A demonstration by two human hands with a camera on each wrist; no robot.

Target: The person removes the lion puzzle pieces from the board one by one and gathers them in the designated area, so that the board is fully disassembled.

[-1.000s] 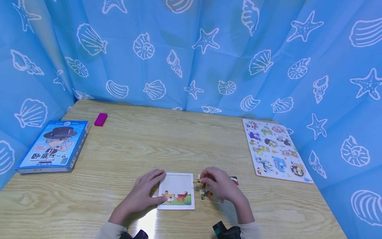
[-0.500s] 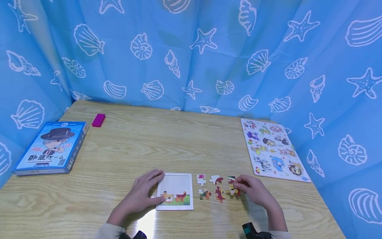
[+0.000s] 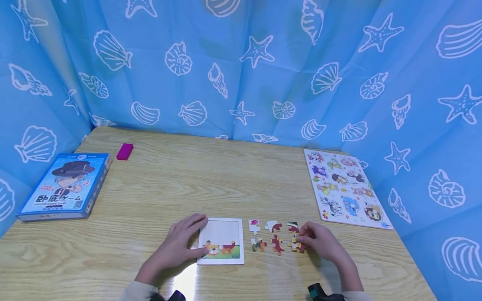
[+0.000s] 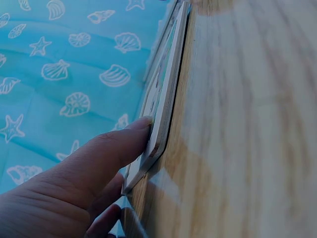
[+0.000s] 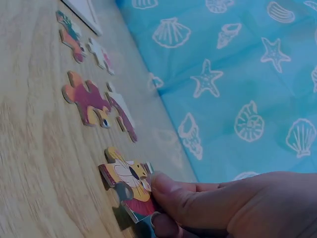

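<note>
My left hand [image 3: 184,240] rests on the left side of a white-rimmed jigsaw tray [image 3: 223,229]. Its thumb presses the rim in the left wrist view, where the tray [image 4: 166,111] appears edge-on. Assembled pieces [image 3: 229,249] fill the tray's lower part; its upper part shows bare white. To the right, my right hand [image 3: 320,240] pinches a jigsaw piece [image 3: 294,245] between thumb and fingers. In the right wrist view, that yellow-and-red piece [image 5: 130,181] tilts close over the table. Several loose pieces lie between tray and right hand, including a dark red one [image 3: 277,245].
A blue game box [image 3: 65,186] lies at the left, with a magenta block [image 3: 125,151] behind it. An animal puzzle board [image 3: 346,188] lies at the right. A blue shell-print curtain [image 3: 233,71] hangs along the table's back and sides.
My right hand moves from beside the tray to the far-right end of the loose pieces, uncovering the others. It now pinches a piece there. My left hand stays on the tray.
</note>
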